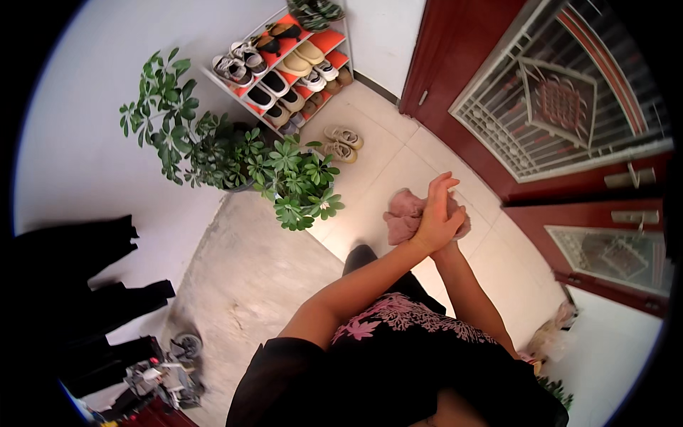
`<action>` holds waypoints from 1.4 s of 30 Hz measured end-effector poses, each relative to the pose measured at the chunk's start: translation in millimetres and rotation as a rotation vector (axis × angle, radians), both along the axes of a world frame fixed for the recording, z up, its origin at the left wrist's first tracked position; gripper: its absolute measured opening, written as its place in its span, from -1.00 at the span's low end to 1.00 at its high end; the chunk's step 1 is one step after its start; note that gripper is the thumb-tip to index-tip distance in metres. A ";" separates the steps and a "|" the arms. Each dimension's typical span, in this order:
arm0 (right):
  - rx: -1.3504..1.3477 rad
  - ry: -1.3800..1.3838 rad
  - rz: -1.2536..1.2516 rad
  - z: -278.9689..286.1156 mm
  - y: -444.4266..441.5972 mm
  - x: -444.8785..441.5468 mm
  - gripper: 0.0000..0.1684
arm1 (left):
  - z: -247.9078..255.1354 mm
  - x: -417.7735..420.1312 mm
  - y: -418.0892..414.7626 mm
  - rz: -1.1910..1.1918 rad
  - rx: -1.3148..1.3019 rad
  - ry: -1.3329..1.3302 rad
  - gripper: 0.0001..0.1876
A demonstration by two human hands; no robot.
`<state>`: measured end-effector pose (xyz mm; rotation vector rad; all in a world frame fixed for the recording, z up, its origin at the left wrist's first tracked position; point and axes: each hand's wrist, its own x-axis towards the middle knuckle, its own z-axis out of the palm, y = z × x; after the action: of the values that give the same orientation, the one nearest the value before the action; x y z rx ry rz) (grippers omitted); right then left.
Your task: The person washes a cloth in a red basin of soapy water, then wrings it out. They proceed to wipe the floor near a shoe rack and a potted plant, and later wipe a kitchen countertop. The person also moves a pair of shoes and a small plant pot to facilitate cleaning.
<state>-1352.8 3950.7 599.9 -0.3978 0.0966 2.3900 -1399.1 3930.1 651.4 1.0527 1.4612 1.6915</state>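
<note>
A crumpled pink cloth [404, 216] is at my two hands, above the pale tiled floor. My left hand [438, 216] crosses over the cloth, its thumb and bent fingers apart, with no clear grip on it. Beneath it, my right hand [444, 250] reaches under the cloth; its wrist shows, but most of its fingers are hidden by the cloth and the left hand. Folds of the cloth stick out on both sides of the hands.
Leafy potted plants [299, 184] stand left of the hands, near a shoe rack [277, 69] filled with shoes. A pair of shoes [341, 144] rests on the tiles. Red doors [459, 107] with metal grilles are at the right. A wheeled object [171, 373] stands lower left.
</note>
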 end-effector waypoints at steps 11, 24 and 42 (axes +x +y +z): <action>0.524 -0.452 0.557 -88.5 112.6 -78.9 -0.53 | -73.2 -119.4 28.2 -0.117 0.017 -1.199 -0.33; 0.639 -0.709 0.965 -149.0 218.1 -251.5 -0.55 | -189.3 -249.3 57.0 0.235 -0.309 -1.400 -0.55; 0.509 -0.374 1.233 -486.6 374.7 -357.6 -0.27 | -649.6 -307.5 160.9 1.029 -0.745 -0.884 -0.64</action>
<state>-1710.4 4325.4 113.3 -0.7903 -1.2268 3.2573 -1706.6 4090.9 1.8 -0.9064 1.7909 1.5662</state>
